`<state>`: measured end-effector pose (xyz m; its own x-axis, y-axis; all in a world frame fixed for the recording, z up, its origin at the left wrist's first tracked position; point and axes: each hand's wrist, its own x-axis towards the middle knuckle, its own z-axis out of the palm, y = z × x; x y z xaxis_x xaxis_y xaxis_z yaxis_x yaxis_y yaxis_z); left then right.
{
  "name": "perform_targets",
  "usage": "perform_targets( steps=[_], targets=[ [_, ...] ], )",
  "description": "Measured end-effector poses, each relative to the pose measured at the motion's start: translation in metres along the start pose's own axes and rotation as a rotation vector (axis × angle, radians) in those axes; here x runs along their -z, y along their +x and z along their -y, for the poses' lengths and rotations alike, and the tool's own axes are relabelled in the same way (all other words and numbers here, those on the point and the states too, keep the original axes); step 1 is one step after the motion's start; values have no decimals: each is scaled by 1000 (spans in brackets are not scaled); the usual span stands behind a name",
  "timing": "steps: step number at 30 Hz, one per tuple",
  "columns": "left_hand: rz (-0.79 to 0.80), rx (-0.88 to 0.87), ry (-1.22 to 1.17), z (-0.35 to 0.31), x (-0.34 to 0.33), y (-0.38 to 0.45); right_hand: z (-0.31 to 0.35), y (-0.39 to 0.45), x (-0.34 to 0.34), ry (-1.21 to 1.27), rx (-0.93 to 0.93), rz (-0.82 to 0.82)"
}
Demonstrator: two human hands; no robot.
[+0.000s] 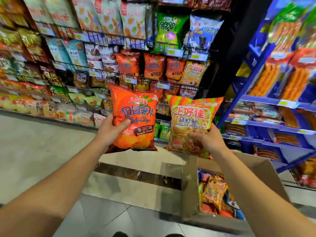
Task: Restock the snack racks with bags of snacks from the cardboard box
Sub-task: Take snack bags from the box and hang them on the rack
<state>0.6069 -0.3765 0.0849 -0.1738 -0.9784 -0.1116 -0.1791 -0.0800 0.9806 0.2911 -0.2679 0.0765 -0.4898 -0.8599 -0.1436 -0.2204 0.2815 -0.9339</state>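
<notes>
My left hand (112, 130) grips an orange bag of tomato potato chips (136, 106) by its lower left side, held upright in front of the racks. My right hand (207, 139) grips a yellow and orange bag of prawn crackers (189, 115) by its lower right side, level with the first bag. Both bags hang in the air before the wire snack racks (136, 77), where matching orange bags (153, 66) and a prawn cracker bag (193, 73) stand on one tier. The open cardboard box (189, 194) sits on the floor at lower right with several snack bags (213, 192) inside.
Blue shelving (266, 101) with packaged goods runs along the right. More snack shelves (25, 65) fill the left. A green onion rings bag (168, 29) stands on an upper tier. Tiled floor (51, 142) lies between me and the racks.
</notes>
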Motion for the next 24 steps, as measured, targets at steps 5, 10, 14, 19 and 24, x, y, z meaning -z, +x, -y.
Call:
perform_targets(
  steps=[5, 10, 14, 19, 24],
  targets=[
    [35, 18, 34, -7, 18, 53, 14, 38, -28, 5, -15, -34],
    [-27, -15, 130, -4, 20, 123, 18, 100, -58, 10, -20, -32],
    [14, 58, 51, -9, 12, 189, 22, 166, -80, 41, -37, -17],
    [33, 87, 168, -20, 4, 266, 32, 245, -90, 20, -44, -40],
    [-3, 122, 188, -34, -9, 326, 39, 297, -87, 3, -60, -36]
  ],
)
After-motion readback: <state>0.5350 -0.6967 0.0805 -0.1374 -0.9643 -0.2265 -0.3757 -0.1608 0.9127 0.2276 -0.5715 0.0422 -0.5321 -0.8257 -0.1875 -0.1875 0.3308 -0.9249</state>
